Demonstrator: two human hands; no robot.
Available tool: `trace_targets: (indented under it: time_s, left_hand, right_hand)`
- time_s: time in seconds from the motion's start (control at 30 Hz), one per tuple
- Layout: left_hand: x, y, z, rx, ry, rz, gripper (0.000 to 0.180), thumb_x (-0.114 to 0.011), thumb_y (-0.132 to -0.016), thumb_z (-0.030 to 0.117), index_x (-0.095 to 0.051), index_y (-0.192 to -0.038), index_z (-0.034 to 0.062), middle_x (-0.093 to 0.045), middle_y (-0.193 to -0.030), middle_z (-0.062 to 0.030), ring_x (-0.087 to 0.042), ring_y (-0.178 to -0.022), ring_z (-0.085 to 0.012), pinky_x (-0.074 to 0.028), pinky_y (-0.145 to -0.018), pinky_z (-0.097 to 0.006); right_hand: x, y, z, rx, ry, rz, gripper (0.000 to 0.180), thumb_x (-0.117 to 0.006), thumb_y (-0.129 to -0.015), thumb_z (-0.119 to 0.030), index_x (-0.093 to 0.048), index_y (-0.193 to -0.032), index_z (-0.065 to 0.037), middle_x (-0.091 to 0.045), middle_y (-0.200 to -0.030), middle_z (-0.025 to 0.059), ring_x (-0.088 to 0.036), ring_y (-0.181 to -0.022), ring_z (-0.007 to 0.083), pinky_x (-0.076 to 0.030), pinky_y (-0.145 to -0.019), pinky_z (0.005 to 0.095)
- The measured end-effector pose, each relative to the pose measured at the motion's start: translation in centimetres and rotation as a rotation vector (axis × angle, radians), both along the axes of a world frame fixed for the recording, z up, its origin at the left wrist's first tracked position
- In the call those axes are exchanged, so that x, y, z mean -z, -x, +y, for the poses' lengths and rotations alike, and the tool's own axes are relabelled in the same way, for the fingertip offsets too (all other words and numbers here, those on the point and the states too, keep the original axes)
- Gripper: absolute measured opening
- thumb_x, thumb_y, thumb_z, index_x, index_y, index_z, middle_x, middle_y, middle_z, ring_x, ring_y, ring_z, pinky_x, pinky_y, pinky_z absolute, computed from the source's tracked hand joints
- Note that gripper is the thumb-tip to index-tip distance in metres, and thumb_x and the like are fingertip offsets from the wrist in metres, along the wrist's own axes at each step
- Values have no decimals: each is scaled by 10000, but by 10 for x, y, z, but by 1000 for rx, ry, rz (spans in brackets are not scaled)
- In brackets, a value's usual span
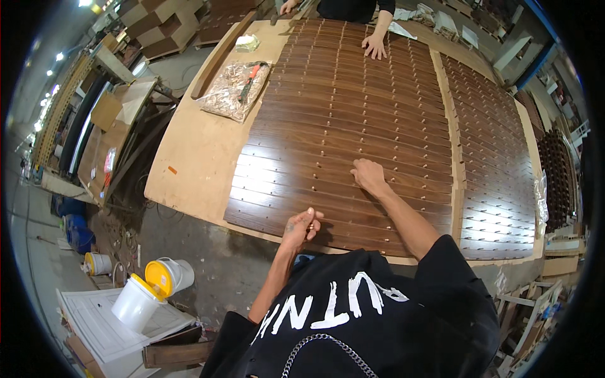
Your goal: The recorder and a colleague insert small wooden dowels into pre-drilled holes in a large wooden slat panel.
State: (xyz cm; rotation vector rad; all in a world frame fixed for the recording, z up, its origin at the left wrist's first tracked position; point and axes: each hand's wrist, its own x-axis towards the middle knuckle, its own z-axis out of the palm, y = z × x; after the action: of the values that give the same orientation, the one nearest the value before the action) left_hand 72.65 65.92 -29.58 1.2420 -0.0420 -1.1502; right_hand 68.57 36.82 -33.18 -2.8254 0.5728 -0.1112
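Observation:
Dark brown wooden slats [302, 101] lie side by side on a large table, with rows of pale wooden dowels [360, 144] standing up from them. Over the near edge, my left hand [300, 229] is curled closed with its thumb up, and small pale dowels show at its fingers. My right hand [369, 176] is on the slats in line with one dowel row. Its fingers are pinched together at the surface, and whatever is between them is hidden. Left of the slats lies a clear bag of dowels [230, 94] with a red-and-black hand tool [252, 79] on top.
Across the table, a co-worker's hand [374, 46] rests on the slats. A second slat panel [495, 157] lies to the right beyond a pale strip [455, 126]. White buckets with yellow lids [138, 302] stand at lower left, near a workbench [123, 120].

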Motion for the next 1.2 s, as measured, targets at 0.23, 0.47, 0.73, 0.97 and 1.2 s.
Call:
trace_targets:
  time_s: [0.23,0.47,0.73,0.97,1.2]
  left_hand:
    - [-11,-1,-5,35,273,132,637,-542,-958,456,-381,-1419,47,-405,-536,26,-322,-421,-50,-251,-395,-198]
    - [0,4,5,62,254,235,550,-518,-965,467,-471,-1339,66,-405,-522,33,-308,-399,-52,-223,-381,-223]
    - [17,8,-3,-82,83,196,366,-452,-1024,320,-574,-1093,-18,-503,-644,10,-366,-469,-53,-251,-409,-211]
    - [14,5,6,-57,45,219,280,-473,-990,142,-546,-1186,-45,-580,-848,-58,-461,-610,-87,-320,-477,-205]
    - [-11,11,4,46,149,166,330,-514,-1001,226,-536,-1225,-15,-573,-817,-44,-435,-568,-69,-315,-461,-207]
  right_hand:
    - [-34,22,95,105,-672,-191,315,-698,-838,-325,-686,-986,-48,-685,-883,170,-670,-799,316,-541,-700,424]
    - [-45,45,135,-148,-1377,-121,200,-644,-920,-175,-676,-1008,2,-653,-843,41,-597,-701,107,-510,-610,252]
    - [-6,44,50,300,-380,-223,145,-593,-883,-201,-643,-925,-71,-643,-928,146,-613,-893,359,-475,-772,456]
    - [-19,26,34,73,-126,-21,154,-612,-857,-173,-604,-871,-20,-637,-963,168,-631,-894,362,-516,-760,455]
    - [-10,16,28,-121,-13,74,204,-652,-818,-161,-600,-928,3,-628,-942,200,-644,-874,378,-533,-715,464]
